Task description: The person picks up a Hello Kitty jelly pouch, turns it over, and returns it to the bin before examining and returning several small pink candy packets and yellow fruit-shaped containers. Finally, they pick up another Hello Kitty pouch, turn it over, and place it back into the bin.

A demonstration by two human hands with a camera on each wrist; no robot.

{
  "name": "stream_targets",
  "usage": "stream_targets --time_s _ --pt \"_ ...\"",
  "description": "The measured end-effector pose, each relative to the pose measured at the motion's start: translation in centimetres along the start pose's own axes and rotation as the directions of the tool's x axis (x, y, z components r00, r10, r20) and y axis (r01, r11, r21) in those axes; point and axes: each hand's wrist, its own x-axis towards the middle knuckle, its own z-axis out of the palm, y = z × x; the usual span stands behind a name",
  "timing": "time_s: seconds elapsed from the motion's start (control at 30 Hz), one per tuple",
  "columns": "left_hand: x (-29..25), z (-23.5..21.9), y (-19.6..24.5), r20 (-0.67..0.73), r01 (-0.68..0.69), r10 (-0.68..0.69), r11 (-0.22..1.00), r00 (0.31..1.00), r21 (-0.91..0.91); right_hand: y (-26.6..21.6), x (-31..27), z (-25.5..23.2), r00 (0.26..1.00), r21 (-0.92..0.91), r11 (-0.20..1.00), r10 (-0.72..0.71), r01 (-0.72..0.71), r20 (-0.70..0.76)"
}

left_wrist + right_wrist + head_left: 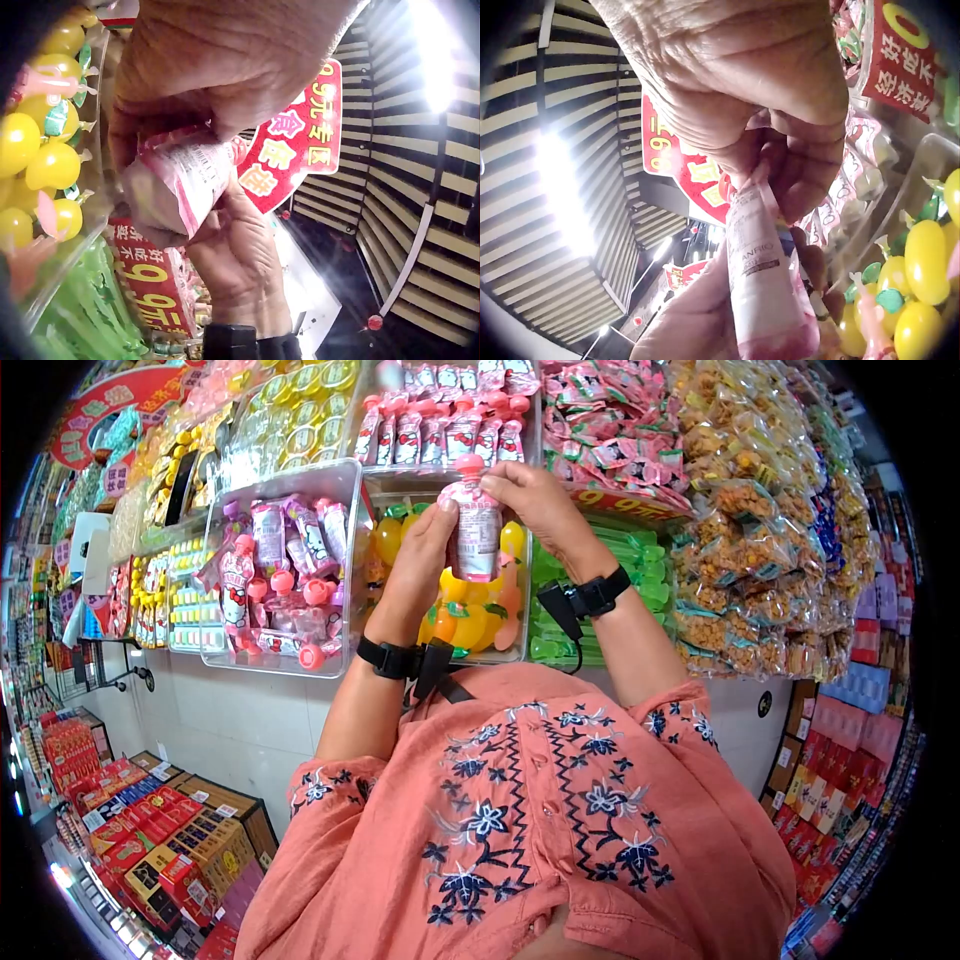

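The left hand (pixel 424 555) and right hand (pixel 545 508) both pinch a pink-capped, pink-and-white plastic pouch (pixel 478 532) above a clear plastic bin (pixel 500 657) of glossy yellow fruit-shaped containers (pixel 480 628); leftward, a clear plastic tub (pixel 352 590) holds pink-and-purple packs (pixel 238 585); farther back stand pink-capped pouches (pixel 408 438)

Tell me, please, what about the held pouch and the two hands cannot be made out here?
Head view: the fine print on the pink pouch is too small to read.
Head view: its far side is turned away from the camera.
Head view: the fingertips of the left hand are hidden behind the pouch.
Right wrist view: the right hand is cut off by the top edge, the pouch's lower end by the bottom edge.
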Motion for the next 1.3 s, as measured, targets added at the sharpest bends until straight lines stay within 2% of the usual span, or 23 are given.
stream_targets --time_s 0.07,0.17,0.27,0.37,0.4,0.47,0.5,0.53,0.57,0.67,0.73,0.8,0.83,0.9,0.93,1.13,1.23,1.27,1.3 --pt "-0.1 -0.2 0.1 0.0 0.023 -0.023 1.0 1.0 -0.004 0.3 0.1 0.0 1.0 -0.007 1.0 -0.009 0.009 -0.008" --pt "-0.4 -0.2 0.4 -0.162 0.01 0.009 0.993 0.987 0.118 -0.1 0.0 0.1 0.999 0.046 0.999 0.028 -0.027 -0.015" --pt "0.7 -0.6 -1.2 -0.114 -0.217 0.28 0.896 0.953 0.388 -0.9 -0.2 0.2 0.997 0.049 0.997 0.066 -0.065 -0.026" --pt "0.6 0.4 -0.2 -0.055 -0.199 0.232 0.917 0.971 0.345 -1.2 0.0 0.4 0.999 -0.015 0.999 0.034 -0.034 -0.009" --pt "0.8 0.1 -0.2 0.014 -0.182 0.187 0.93 0.982 0.318 -1.8 -0.2 0.7 0.999 0.014 1.0 0.022 -0.023 0.036" --pt "0.3 0.6 1.3 0.105 -0.083 0.077 0.995 0.991 0.062 -3.6 -0.8 1.4 0.993 0.074 0.997 -0.003 -0.006 0.121" --pt "0.1 0.8 1.7 0.161 -0.018 0.028 0.998 0.987 -0.066 -3.9 -0.9 1.4 0.995 0.117 0.993 0.001 -0.013 0.101" --pt "0.1 1.1 1.2 0.161 -0.032 0.064 0.98 0.985 -0.195 -4.3 -0.9 1.5 0.997 0.159 0.987 0.003 -0.016 0.083" --pt "0.1 0.8 0.9 0.181 0.019 0.023 0.974 0.983 -0.227 -4.6 -0.9 1.5 0.998 0.202 0.979 0.005 -0.018 0.065" --pt "0.5 -0.5 0.0 0.229 0.174 -0.098 0.925 0.968 -0.339 -3.8 0.0 0.1 0.999 0.025 1.0 -0.013 0.014 -0.049" --pt "0.4 -0.6 0.0 0.203 0.174 -0.101 0.906 0.974 -0.385 -3.7 0.0 -0.1 0.997 -0.071 0.997 0.012 -0.017 -0.078" --pt "0.6 -0.8 0.2 0.221 0.205 -0.12 0.887 0.968 -0.414 -2.8 0.5 -0.1 0.998 -0.053 0.996 0.066 -0.066 0.004" --pt "0.6 -0.6 0.2 0.187 0.196 -0.125 0.882 0.974 -0.429 -2.4 0.8 0.0 0.995 -0.045 0.995 0.091 -0.089 0.047" --pt "0.4 -0.1 0.3 0.116 0.176 -0.138 0.872 0.984 -0.457 -2.3 0.5 0.3 0.989 0.007 0.991 0.129 -0.13 0.067" --pt "0.4 -0.3 0.3 0.136 0.188 -0.142 0.877 0.981 -0.443 -2.4 0.3 0.5 0.986 0.034 0.988 0.148 -0.151 0.078" --pt "0.6 -2.1 0.0 0.202 0.266 -0.21 0.913 0.957 -0.309 -0.9 1.0 0.9 0.987 -0.077 0.995 0.069 -0.058 0.142" --pt "0.8 -0.9 0.1 0.189 0.151 -0.073 0.883 0.979 -0.445 -0.7 1.4 0.9 0.992 -0.094 0.99 0.108 -0.102 0.062" --pt "1.2 -1.4 -0.6 0.2 0.198 -0.118 0.871 0.973 -0.449 -0.7 1.3 1.0 0.995 0.024 0.995 0.098 -0.098 0.006" --pt "1.1 -1.3 -0.5 0.197 0.197 -0.125 0.891 0.972 -0.41 -0.8 1.3 0.9 0.995 0.038 0.995 0.096 -0.096 -0.011"
